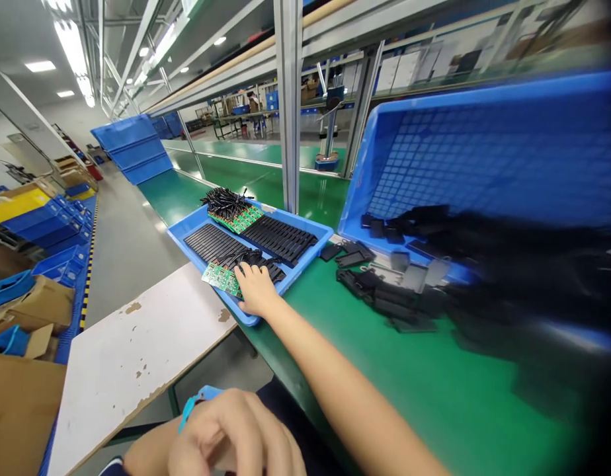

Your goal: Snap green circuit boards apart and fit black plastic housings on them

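Observation:
My right hand [257, 289] reaches over the near side of a shallow blue tray [296, 281]. Its fingers are closed on the edge of a green circuit board [221, 278] with black cables, which overhangs the tray's rim. Inside the tray lie rows of black plastic strips [278, 238] and, at the far end, another green board [239, 219] under a bundle of black cables [227, 201]. My left hand [241, 433], with a blue band [189, 411] at the wrist, is near the bottom edge. Its fingers are curled, and whatever they may hold is hidden.
A big blue crate [484, 145] lies tipped on the green bench [385, 370], black plastic parts [399, 297] spilling from it. A metal post [287, 106] rises behind the tray. Left are a worn white board [151, 330], stacked blue crates [134, 149] and cardboard boxes [22, 403].

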The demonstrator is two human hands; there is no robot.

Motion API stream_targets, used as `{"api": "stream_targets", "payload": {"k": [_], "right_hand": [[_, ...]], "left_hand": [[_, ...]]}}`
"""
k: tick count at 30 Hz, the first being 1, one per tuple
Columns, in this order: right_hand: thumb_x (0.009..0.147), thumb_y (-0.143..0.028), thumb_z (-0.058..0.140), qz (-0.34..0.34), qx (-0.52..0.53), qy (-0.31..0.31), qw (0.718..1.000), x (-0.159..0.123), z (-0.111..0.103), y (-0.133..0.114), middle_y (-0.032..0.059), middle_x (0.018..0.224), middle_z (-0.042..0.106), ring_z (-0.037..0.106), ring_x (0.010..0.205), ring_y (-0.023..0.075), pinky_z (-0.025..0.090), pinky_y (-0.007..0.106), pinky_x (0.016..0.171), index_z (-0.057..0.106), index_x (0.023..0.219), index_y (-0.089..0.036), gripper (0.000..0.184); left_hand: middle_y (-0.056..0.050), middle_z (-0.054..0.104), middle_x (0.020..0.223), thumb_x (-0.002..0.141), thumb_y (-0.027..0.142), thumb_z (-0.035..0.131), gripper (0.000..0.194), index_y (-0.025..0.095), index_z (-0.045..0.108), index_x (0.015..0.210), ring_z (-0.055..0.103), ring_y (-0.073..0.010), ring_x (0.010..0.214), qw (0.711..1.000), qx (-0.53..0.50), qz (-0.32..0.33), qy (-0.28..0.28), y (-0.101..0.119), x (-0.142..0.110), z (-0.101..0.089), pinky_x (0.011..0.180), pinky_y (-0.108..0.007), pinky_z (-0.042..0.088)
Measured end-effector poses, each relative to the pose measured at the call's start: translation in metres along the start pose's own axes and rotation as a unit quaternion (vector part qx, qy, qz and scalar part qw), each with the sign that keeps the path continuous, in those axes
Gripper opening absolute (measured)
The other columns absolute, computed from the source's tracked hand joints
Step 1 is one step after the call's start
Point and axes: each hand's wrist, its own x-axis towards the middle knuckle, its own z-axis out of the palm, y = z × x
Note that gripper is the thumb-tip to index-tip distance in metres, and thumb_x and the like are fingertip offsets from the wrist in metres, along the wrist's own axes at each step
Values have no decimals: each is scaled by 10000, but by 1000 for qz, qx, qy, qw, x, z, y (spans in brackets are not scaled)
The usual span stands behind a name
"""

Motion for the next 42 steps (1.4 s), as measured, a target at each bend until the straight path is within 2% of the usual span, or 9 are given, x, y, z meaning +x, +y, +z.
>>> {"api": "stream_targets", "payload": {"k": [4,9,11,16,19,22,27,32,42], "right_hand": [[550,-132,647,18,89,28,996,9,-9,8,136,1029,606,546,917,264,353,408,860,470,1200,-128,674],[746,-243,468,90,226,109,964,3,-64,33,85,900,649,593,684,157,464,289,643,510,1109,-116,386],[813,-314,379,117,264,152,945,-18,-91,33,100,947,637,599,764,165,471,294,667,522,1076,-122,355],[746,-425,548,146,373,199,894,-116,-135,4,82,967,652,622,838,214,506,317,679,562,1040,-231,352],[765,-483,503,68,258,218,939,-175,-146,-6,74,1008,646,597,924,262,492,390,755,621,988,-311,305],[757,-453,508,176,60,363,913,-214,-150,2,72,1094,598,513,1049,297,363,487,918,630,949,-314,267],[703,-522,551,438,219,359,794,-264,-141,23,106,1078,612,577,943,313,446,479,827,562,1130,-248,507],[750,-373,608,400,477,364,693,-296,-126,21,83,1090,622,610,907,230,462,376,845,485,1224,-245,506],[813,-317,551,337,579,368,645,-301,-120,19,46,1020,659,631,867,173,497,271,767,561,1143,-311,330]], "left_hand": [[-73,578,592,725,464,514,320,188,595,585,590,-184,609,960,240,-34,136,2,-10,-12,613,-305,468],[-115,435,1274,697,301,633,480,215,500,1151,357,-264,1210,728,556,64,397,-19,5,-48,1018,-444,234],[-111,217,1421,637,329,687,715,212,376,1271,158,-279,1313,702,585,66,400,-25,19,-59,1056,-471,120],[-120,228,1423,689,338,640,652,176,390,1269,159,-287,1315,789,535,101,285,-32,51,-49,1075,-446,116],[-141,528,1202,807,391,473,389,158,515,1116,455,-289,1149,889,312,57,329,-44,62,-32,984,-458,326],[-136,631,963,814,437,444,327,137,545,898,608,-299,907,944,15,-59,325,-61,67,-22,725,-464,501],[-132,642,876,827,368,456,266,112,512,784,648,-280,772,939,-159,-175,249,-77,71,-16,519,-363,529],[-157,641,920,842,327,451,258,92,541,785,642,-281,816,944,-129,-204,225,-78,69,-12,615,-413,534],[-181,668,795,863,326,401,346,35,587,886,659,-250,676,936,-81,-261,222,-68,67,-12,659,-408,513]]}}
